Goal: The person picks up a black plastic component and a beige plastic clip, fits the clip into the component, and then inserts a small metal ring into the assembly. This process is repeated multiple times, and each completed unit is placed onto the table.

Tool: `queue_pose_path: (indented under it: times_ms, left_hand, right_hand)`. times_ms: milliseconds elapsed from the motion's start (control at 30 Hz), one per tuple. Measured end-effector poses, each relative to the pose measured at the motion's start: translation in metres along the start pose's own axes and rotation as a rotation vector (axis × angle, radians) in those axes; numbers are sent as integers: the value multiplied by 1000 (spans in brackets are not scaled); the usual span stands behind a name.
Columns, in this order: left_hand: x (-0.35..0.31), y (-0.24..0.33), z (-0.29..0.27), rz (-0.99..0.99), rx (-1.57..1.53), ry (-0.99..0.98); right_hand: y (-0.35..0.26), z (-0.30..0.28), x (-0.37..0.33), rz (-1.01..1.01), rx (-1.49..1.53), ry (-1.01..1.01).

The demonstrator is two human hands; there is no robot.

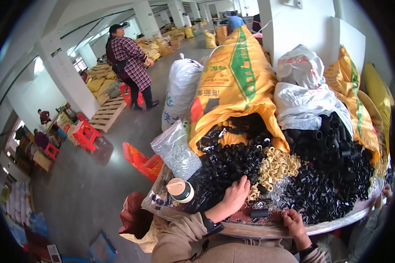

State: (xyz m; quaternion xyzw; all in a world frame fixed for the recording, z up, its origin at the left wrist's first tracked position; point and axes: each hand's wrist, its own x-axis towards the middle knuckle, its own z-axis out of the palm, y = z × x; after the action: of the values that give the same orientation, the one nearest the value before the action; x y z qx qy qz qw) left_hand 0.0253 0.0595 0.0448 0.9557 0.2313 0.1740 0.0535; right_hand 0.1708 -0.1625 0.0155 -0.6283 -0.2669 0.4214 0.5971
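My left hand (235, 195) reaches into a heap of small black plastic parts (232, 164) on a round wooden table (267, 230), its fingers curled down among them beside a pile of small cream-coloured parts (276, 165). My right hand (294, 221) rests near the table's front edge with its fingers closed around a small item that I cannot make out. Small silvery metal pieces (276, 195) lie between the two hands. A black tube piece (260, 213) lies just left of my right hand.
A large yellow woven sack (237, 79) spills black parts onto the table; white sacks (307, 92) and black tubes (333, 133) lie to its right. A clear bag of metal pieces (180, 158) and a jar with a tan lid (178, 189) stand at left. A person in a plaid coat (129, 65) stands far off.
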Motion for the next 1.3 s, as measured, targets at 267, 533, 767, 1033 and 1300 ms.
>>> queue_pose_path:
  times_ms: [267,533,767,1033,1300]
  left_hand:
    - [9,-16,14,81,-52,-40]
    - [14,-14,-6,58,-65,-11]
    - [13,-24,-15,-190,-705,93]
    - [3,9,-16,-552,-1858,-512]
    - [-18,42,22,-514,-1656,-832]
  right_hand:
    - [-7,1,1,12,-17,54]
    - [0,1,2,-8,-16,96]
    - [6,-1,3,-24,-17,82]
    - [-20,23,9,-177,-144,3]
    - [-53,50,13,-553,-628,-61]
